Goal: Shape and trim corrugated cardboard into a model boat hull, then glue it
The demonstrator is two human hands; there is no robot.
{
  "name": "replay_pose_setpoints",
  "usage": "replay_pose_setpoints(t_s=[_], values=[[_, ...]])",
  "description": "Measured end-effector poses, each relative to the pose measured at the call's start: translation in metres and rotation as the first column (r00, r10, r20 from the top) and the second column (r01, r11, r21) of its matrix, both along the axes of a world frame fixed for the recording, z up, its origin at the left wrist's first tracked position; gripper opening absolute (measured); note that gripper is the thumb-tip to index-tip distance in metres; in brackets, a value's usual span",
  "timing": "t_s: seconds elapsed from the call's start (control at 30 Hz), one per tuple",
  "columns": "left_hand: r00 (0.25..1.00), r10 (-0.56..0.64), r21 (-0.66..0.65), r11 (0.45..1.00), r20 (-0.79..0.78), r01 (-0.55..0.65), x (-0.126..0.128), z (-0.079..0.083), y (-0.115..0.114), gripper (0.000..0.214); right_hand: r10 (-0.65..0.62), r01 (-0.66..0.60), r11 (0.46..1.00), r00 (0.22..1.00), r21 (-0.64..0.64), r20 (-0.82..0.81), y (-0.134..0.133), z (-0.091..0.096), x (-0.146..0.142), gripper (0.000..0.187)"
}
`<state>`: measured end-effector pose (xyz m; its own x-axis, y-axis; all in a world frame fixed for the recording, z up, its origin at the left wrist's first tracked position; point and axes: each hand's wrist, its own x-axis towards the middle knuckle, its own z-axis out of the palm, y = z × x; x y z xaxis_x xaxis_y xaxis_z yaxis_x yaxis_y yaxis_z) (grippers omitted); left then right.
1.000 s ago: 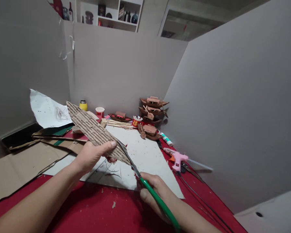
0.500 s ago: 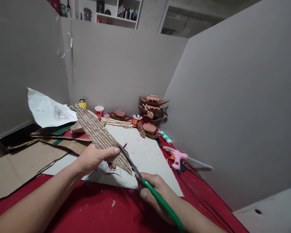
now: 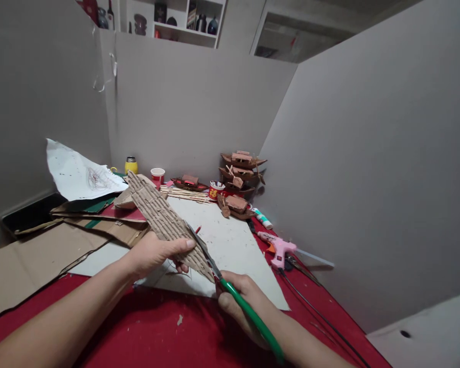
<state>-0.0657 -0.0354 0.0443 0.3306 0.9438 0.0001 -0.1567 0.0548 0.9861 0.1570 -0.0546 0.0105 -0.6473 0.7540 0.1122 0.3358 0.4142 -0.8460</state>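
Note:
A long piece of corrugated cardboard, ribbed and pointed at its near end, is pinched in my left hand, thumb on top and fingers beneath. My right hand is wrapped round the green handles of a pair of scissors. The grey blades lie along the cardboard's right edge, near its pointed end. How far the blades are apart is hard to make out. Below the cardboard lies a white board on the red tablecloth.
Several brown model boats stand at the back. A pink glue gun with a cable lies at right. Thin sticks, paper cups and a yellow jar are behind. Cardboard sheets cover the left, and grey partitions enclose the table.
My left hand and the cardboard have shifted slightly to the right and toward me. The scissors stay along its edge, their handles tilted a little differently.

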Motion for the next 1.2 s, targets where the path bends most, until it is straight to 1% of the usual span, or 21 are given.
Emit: replay_pose_setpoints(t_s=[0.07, 0.17, 0.27, 0.37, 0.43, 0.53, 0.7, 0.8, 0.87, 0.93, 1.0, 1.1, 1.2], values=[[1.0, -0.003, 0.005, 1.0, 0.003, 0.003, 0.0, -0.001, 0.0, 0.026, -0.015, 0.014, 1.0, 1.0, -0.021, -0.025, 0.0, -0.002, -0.001, 0.05], [1.0, -0.001, 0.017, 1.0, 0.011, 0.001, 0.001, -0.001, 0.0, 0.025, -0.049, 0.049, 0.999, 0.998, -0.007, -0.035, 0.0, -0.003, -0.003, 0.05], [1.0, -0.003, 0.013, 1.0, 0.002, 0.003, 0.001, -0.002, -0.001, 0.025, -0.082, 0.083, 0.996, 0.995, 0.014, -0.06, 0.0, 0.0, -0.004, 0.052], [0.999, -0.008, 0.04, 0.999, 0.04, 0.007, -0.001, -0.001, 0.0, 0.026, -0.162, 0.163, 0.986, 0.985, 0.028, -0.054, 0.002, 0.004, -0.004, 0.05], [0.993, 0.027, 0.062, 0.997, 0.115, -0.034, -0.002, 0.0, 0.003, 0.026, -0.217, 0.218, 0.975, 0.976, 0.043, -0.025, 0.003, 0.006, -0.003, 0.046], [0.973, 0.099, 0.069, 0.991, 0.207, -0.115, -0.004, 0.003, 0.007, 0.024, -0.245, 0.246, 0.968, 0.969, 0.058, -0.014, 0.005, 0.005, -0.002, 0.045], [0.962, 0.161, 0.067, 0.981, 0.22, -0.18, -0.005, 0.006, 0.01, 0.016, -0.269, 0.269, 0.961, 0.963, 0.066, -0.004, 0.006, 0.003, -0.001, 0.041], [0.938, 0.234, 0.056, 0.965, 0.256, -0.256, -0.01, 0.006, 0.014, 0.015, -0.294, 0.281, 0.953, 0.949, 0.112, 0.115, 0.009, 0.002, -0.001, 0.037], [0.907, 0.295, 0.04, 0.946, 0.301, -0.321, -0.014, 0.006, 0.018, 0.014, -0.324, 0.282, 0.94, 0.912, 0.191, 0.25, 0.012, 0.002, 0.0, 0.031], [0.869, 0.358, 0.02, 0.921, 0.34, -0.388, -0.019, 0.005, 0.024, 0.014, -0.372, 0.274, 0.917, 0.849, 0.29, 0.375, 0.015, 0.001, 0.003, 0.026], [0.847, 0.398, 0.006, 0.904, 0.352, -0.427, -0.023, 0.005, 0.029, 0.014, -0.414, 0.26, 0.895, 0.788, 0.363, 0.456, 0.018, 0.001, 0.008, 0.025], [0.845, 0.407, -0.002, 0.901, 0.347, -0.434, -0.026, 0.004, 0.033, 0.014, -0.475, 0.275, 0.865, 0.721, 0.42, 0.505, 0.024, 0.001, 0.018, 0.027], [0.848, 0.401, -0.002, 0.904, 0.348, -0.427, -0.027, 0.004, 0.035, 0.013, -0.585, 0.362, 0.801, 0.644, 0.476, 0.494, 0.036, 0.003, 0.028, 0.031]])
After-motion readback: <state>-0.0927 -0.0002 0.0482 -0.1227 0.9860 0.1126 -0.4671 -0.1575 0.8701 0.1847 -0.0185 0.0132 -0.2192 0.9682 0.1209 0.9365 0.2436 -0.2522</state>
